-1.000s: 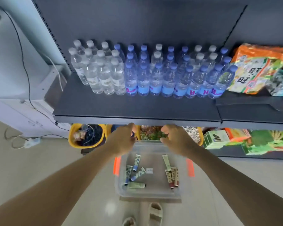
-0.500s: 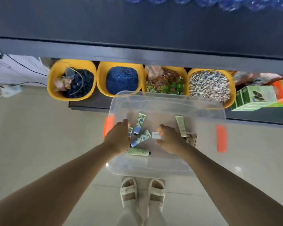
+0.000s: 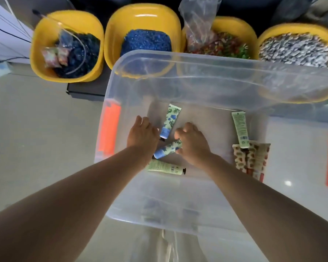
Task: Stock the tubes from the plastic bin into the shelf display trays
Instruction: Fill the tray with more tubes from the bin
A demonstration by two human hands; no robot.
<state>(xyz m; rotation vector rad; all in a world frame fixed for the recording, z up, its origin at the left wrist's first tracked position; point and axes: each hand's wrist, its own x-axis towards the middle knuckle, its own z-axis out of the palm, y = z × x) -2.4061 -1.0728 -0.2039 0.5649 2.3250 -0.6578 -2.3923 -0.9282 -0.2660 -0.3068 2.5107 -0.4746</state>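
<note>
Here, both hands are down inside the clear plastic bin (image 3: pixel 197 76). Risk: the loose tubes lie crossed, so a hasty grab may knock the blue floral tube (image 3: pixel 170 121) or drop one. My right hand (image 3: pixel 192 143) curls its fingers onto the slanted blue-capped tube (image 3: pixel 167 151), grip not fully closed. My left hand (image 3: pixel 141 132) rests knuckles-up just beside it; I cannot tell whether it holds anything. More tubes, including the green tube (image 3: pixel 240 129), lie to the right.

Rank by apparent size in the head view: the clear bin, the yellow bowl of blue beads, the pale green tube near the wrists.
1. Clear bin
2. Yellow bowl of blue beads
3. Pale green tube
</note>
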